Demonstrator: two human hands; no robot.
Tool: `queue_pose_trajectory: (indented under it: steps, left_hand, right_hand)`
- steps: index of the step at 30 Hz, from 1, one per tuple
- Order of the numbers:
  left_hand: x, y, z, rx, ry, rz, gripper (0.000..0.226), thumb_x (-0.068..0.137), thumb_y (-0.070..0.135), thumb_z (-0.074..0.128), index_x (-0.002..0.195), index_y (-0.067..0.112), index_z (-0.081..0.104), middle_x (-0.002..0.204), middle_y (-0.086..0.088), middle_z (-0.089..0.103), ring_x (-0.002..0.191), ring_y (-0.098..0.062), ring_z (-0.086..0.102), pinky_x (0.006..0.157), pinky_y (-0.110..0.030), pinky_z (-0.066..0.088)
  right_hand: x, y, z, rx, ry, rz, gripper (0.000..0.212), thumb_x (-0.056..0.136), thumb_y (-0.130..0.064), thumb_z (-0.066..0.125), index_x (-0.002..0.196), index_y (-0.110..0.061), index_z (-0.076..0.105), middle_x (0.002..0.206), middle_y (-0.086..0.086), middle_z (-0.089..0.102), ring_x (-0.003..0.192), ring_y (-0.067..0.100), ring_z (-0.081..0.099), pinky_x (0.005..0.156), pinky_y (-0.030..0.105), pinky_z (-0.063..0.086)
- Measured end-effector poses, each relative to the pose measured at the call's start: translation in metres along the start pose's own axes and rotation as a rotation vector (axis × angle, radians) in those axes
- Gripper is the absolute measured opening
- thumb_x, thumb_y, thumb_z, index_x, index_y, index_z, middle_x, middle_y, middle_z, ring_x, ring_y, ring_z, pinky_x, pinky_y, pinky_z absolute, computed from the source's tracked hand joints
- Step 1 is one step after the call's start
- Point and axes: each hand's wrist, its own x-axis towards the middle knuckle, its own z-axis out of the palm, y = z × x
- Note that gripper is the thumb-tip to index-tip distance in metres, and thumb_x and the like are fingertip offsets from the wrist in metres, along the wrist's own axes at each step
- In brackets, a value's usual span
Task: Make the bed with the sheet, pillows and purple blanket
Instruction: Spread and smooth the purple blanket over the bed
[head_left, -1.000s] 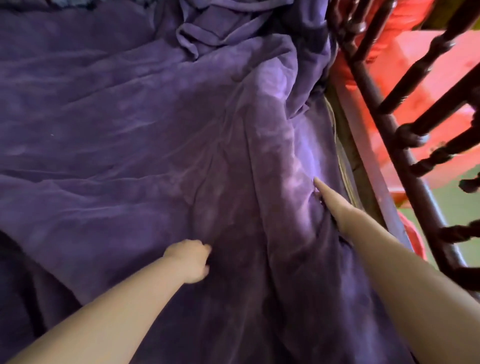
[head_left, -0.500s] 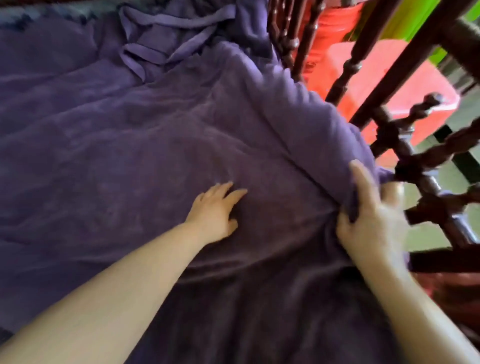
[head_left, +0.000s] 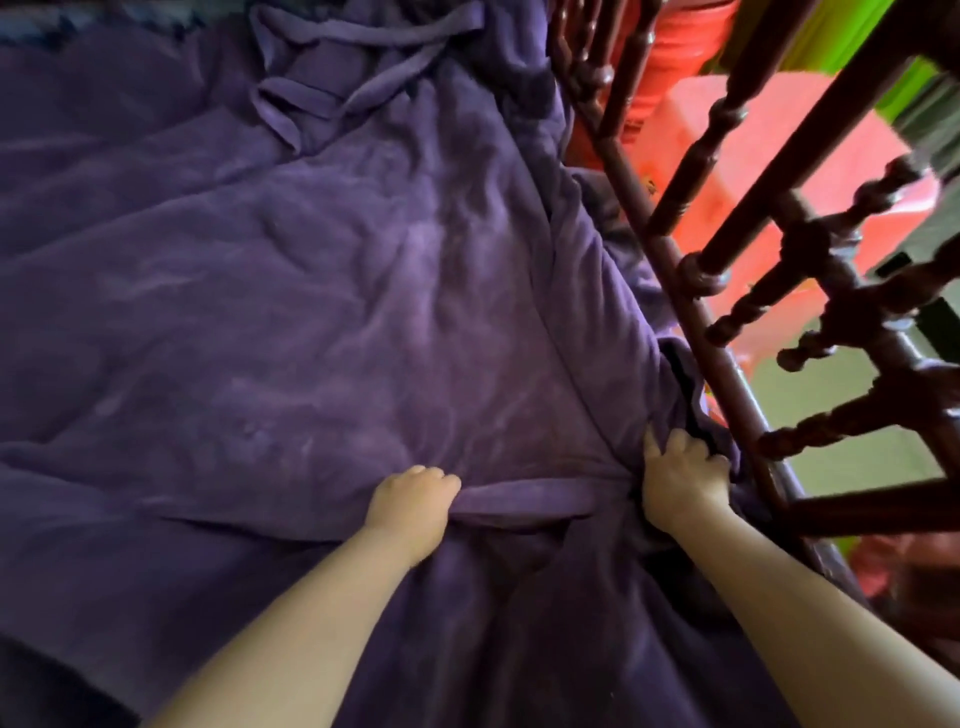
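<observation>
Both hands are working the purple blanket (head_left: 322, 312) across the bed: your left hand (head_left: 410, 501) and right hand (head_left: 678, 475) are gripping folds beside the wooden rail (head_left: 691, 312), likely needing pulling taut.

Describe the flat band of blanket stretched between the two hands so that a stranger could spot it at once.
Start at the dark wooden railing along the bed's right side and follow it down to the right hand gripping the purple blanket. From there a flat purple band runs left to the left hand, which also grips it. Unlike the rumpled folds around it, it is taut, straight and smooth.
</observation>
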Motion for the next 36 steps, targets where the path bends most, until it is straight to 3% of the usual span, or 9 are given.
queue_pose_trajectory:
  steps: [7, 13, 15, 18, 22, 26, 29, 34, 36]
  left_hand:
    - [0.004, -0.012, -0.034, -0.155, -0.237, -0.061, 0.043, 0.099, 0.022, 0.03, 0.123, -0.003, 0.056, 0.13, -0.023, 0.057, 0.119, -0.036, 0.054, 0.097, -0.036, 0.043]
    - [-0.015, 0.005, 0.022, -0.001, -0.295, -0.101, 0.047, 0.094, 0.016, 0.035, 0.14, 0.007, 0.036, 0.147, -0.01, 0.036, 0.138, -0.026, 0.033, 0.111, -0.039, 0.029]
    - [-0.026, 0.006, 0.042, -0.042, -0.151, -0.109, 0.046, 0.093, 0.012, 0.033, 0.139, 0.008, 0.035, 0.144, -0.01, 0.037, 0.137, -0.026, 0.033, 0.112, -0.04, 0.027]
    - [-0.048, -0.022, 0.053, -0.194, 0.296, -0.006, 0.049, 0.075, 0.016, 0.053, 0.123, 0.005, 0.055, 0.114, -0.015, 0.064, 0.11, -0.03, 0.06, 0.095, -0.037, 0.046]
    - [-0.096, -0.072, 0.082, -0.052, 0.609, 0.228, 0.045, 0.066, 0.043, 0.047, 0.1, 0.014, 0.048, 0.086, -0.009, 0.069, 0.087, -0.02, 0.044, 0.08, -0.031, 0.035]
    - [-0.151, -0.101, 0.106, 0.047, 0.422, 0.305, 0.066, 0.062, 0.067, 0.041, 0.106, 0.018, 0.045, 0.095, -0.004, 0.068, 0.096, -0.018, 0.053, 0.097, -0.029, 0.027]
    - [-0.192, -0.117, 0.13, 0.166, 0.237, 0.301, 0.094, 0.055, 0.076, 0.035, 0.123, 0.011, 0.043, 0.126, -0.008, 0.045, 0.118, -0.022, 0.04, 0.109, -0.033, 0.008]
    - [-0.244, -0.138, 0.163, 0.073, 0.083, 0.105, 0.113, 0.05, 0.08, 0.029, 0.131, 0.003, 0.045, 0.134, -0.019, 0.052, 0.127, -0.032, 0.043, 0.11, -0.043, 0.028]
    - [-0.26, -0.147, 0.176, 0.093, -0.057, 0.109, 0.132, 0.045, 0.09, 0.023, 0.146, 0.005, 0.028, 0.153, -0.018, 0.03, 0.144, -0.031, 0.024, 0.118, -0.045, 0.011]
  right_hand:
    - [-0.024, 0.014, 0.002, 0.131, -0.054, -0.067, 0.059, 0.095, -0.015, 0.028, 0.148, -0.023, 0.004, 0.135, 0.013, 0.048, 0.119, 0.027, 0.054, 0.093, 0.036, 0.047]
    - [-0.03, 0.005, 0.031, 0.173, -0.073, 0.045, 0.06, 0.098, -0.029, 0.024, 0.148, -0.02, -0.009, 0.14, 0.025, 0.036, 0.124, 0.037, 0.047, 0.101, 0.043, 0.041]
    - [-0.032, -0.001, 0.031, 0.23, -0.018, 0.092, 0.056, 0.097, -0.022, 0.019, 0.149, -0.015, -0.001, 0.136, 0.032, 0.038, 0.121, 0.041, 0.049, 0.099, 0.044, 0.042]
    - [-0.043, -0.006, 0.025, 0.271, 0.181, 0.11, 0.051, 0.073, -0.009, 0.045, 0.122, -0.002, 0.059, 0.09, 0.041, 0.059, 0.077, 0.053, 0.062, 0.068, 0.059, 0.052]
    - [-0.1, -0.023, 0.028, 0.284, 0.345, -0.102, 0.035, 0.075, -0.025, 0.054, 0.092, 0.002, 0.07, 0.086, 0.029, 0.065, 0.078, 0.046, 0.064, 0.061, 0.048, 0.054]
    - [-0.168, -0.047, 0.048, 0.43, 0.576, -0.518, 0.062, 0.094, -0.043, 0.025, 0.069, -0.007, 0.068, 0.067, 0.011, 0.063, 0.061, 0.031, 0.062, 0.056, 0.033, 0.055]
    - [-0.221, -0.087, 0.077, 0.362, 0.436, -0.674, 0.076, 0.089, -0.064, 0.013, 0.078, -0.015, 0.071, 0.066, -0.001, 0.064, 0.057, 0.02, 0.065, 0.049, 0.021, 0.054]
    - [-0.272, -0.168, 0.078, 0.458, 0.347, -0.528, 0.091, 0.075, -0.08, 0.023, 0.099, -0.004, 0.066, 0.086, 0.008, 0.071, 0.072, 0.027, 0.071, 0.054, 0.032, 0.059]
    - [-0.283, -0.197, 0.065, 0.543, 0.339, -0.403, 0.09, 0.069, -0.073, 0.045, 0.119, 0.001, 0.054, 0.105, 0.014, 0.067, 0.092, 0.033, 0.067, 0.071, 0.038, 0.058]
